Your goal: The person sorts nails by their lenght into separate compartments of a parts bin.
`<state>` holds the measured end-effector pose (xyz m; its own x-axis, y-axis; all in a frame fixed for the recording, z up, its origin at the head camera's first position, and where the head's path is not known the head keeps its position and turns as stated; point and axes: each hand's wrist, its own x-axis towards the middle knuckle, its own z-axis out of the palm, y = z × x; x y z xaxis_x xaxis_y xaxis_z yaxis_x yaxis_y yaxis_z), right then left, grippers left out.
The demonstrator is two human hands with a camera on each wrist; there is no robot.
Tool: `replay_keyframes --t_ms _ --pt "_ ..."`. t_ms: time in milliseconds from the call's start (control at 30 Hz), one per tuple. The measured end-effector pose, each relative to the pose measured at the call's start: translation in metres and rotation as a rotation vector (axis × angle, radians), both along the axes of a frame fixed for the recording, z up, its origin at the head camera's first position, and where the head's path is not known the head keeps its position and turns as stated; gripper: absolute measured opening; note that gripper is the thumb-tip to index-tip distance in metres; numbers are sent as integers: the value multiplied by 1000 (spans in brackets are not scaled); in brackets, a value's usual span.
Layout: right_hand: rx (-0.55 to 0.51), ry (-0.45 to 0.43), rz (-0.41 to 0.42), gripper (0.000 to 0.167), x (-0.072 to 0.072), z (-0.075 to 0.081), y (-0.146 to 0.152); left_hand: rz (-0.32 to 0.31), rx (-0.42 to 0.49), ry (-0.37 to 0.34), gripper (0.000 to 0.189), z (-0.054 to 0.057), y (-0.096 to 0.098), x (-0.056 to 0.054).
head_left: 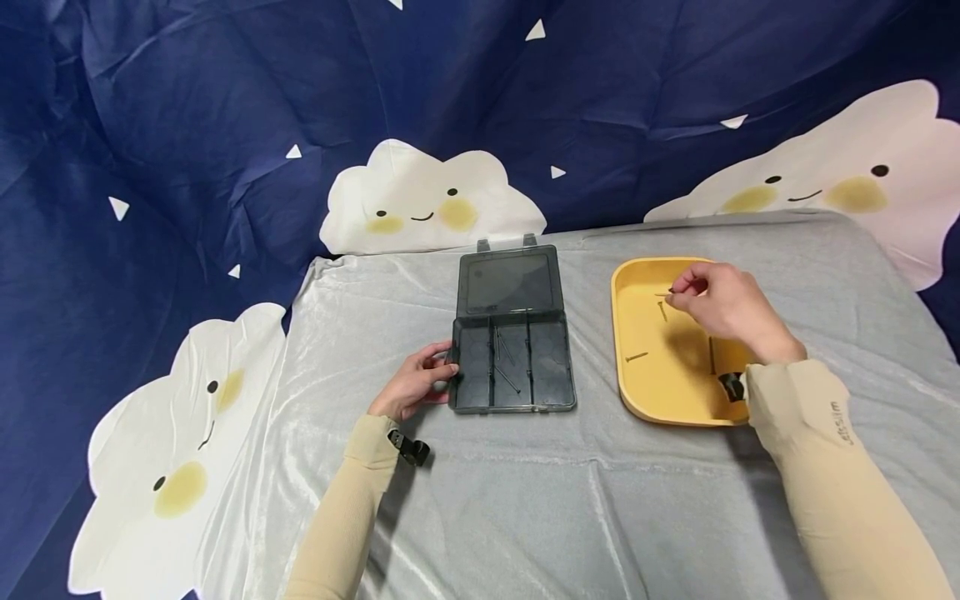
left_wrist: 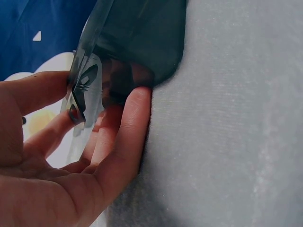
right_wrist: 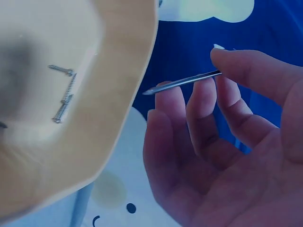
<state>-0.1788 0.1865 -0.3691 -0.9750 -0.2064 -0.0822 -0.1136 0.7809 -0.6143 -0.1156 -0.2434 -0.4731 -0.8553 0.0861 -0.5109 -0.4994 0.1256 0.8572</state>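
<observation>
The head view shows us a right hand (head_left: 727, 304) above a yellow tray (head_left: 626, 400), a nail (right_wrist: 184, 82) pinched between its thumb and fingertips; the gap is just the nail's thickness, and the pointed end sticks out. The left hand (head_left: 412, 385) grips the left edge of a dark box (head_left: 551, 367), thumb against the rim and fingers bent along the side.

We see the box's lid (head_left: 510, 282) tipped back on the far side, so it does not cover the three compartments. A few more nails (head_left: 507, 379) lie in the middle one, with divider walls (head_left: 529, 358) on both sides. Loose screws (head_left: 637, 357) lie spread over the tray floor. Between nail and box stands the tray's left wall, then a strip of grey cloth (head_left: 525, 500). The right sleeve (head_left: 802, 408) and its black wrist camera (head_left: 732, 387) hide the tray's near right corner from us. A navy backdrop (head_left: 225, 83) with clouds hangs behind.
</observation>
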Motion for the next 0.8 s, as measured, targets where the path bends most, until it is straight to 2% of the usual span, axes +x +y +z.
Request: replay_keyframes --t_ms 200,433,800 --pt "-30 31 -14 24 4 8 -5 -13 -12 0 57 2 0 1" --pt "-116 151 -76 22 10 17 -12 0 -13 -5 55 1 1 1" --pt "-184 209 -121 22 15 30 -24 12 -12 0 55 0 1 0"
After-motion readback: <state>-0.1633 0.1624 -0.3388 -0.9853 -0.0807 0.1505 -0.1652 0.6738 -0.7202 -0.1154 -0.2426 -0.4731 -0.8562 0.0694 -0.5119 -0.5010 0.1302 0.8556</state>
